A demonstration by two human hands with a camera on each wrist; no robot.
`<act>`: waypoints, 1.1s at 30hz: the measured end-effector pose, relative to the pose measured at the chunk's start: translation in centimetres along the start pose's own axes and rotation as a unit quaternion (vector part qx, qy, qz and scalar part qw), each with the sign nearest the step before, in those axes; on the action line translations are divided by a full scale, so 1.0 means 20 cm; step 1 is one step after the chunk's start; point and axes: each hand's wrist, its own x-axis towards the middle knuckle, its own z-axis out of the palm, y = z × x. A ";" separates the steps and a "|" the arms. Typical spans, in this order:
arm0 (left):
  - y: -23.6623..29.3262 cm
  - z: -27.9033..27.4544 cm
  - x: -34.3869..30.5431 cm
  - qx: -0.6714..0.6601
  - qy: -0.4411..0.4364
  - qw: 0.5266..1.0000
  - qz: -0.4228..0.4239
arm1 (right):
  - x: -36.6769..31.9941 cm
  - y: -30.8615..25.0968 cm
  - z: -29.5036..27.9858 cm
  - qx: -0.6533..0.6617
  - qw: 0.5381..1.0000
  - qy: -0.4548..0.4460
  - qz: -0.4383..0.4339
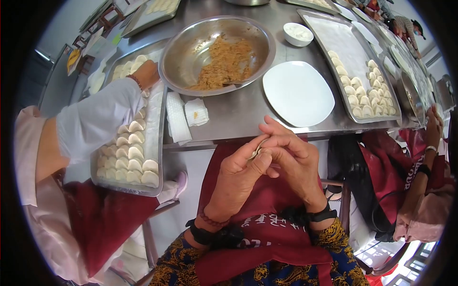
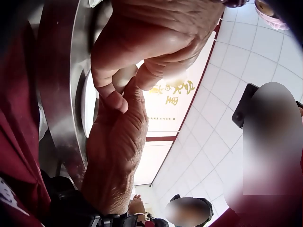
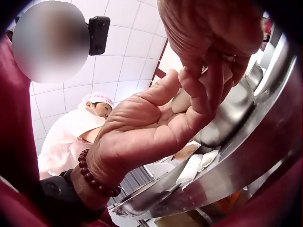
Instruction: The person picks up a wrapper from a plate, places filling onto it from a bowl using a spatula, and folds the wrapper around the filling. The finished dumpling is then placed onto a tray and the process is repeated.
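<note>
Both hands meet above the lap, at the table's front edge. A pale dumpling (image 1: 258, 148), mostly covered by fingers, lies between them. The left hand (image 1: 238, 178) curls its fingers and thumb round one side of it. On the other side the right hand (image 1: 293, 159) pinches the dough edge with thumb and fingers. In the left wrist view the left hand (image 2: 151, 38) hides most of the dumpling (image 2: 124, 75). The right wrist view shows the right hand (image 3: 213, 33) above the left hand (image 3: 142, 123), with pale dough (image 3: 181, 100) between the fingers.
A steel bowl (image 1: 171, 59) of brown filling stands ahead, beside a white plate (image 1: 299, 94), a small white bowl (image 1: 298, 35) and folded tissues (image 1: 177, 117). Trays of dumplings lie left (image 1: 161, 183) and right (image 1: 355, 119). Another person's arm (image 1: 95, 117) reaches over the left tray.
</note>
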 end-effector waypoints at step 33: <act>-0.05 -0.05 0.01 -0.097 0.041 0.985 0.140 | 0.01 -0.07 0.11 0.456 0.858 0.043 0.234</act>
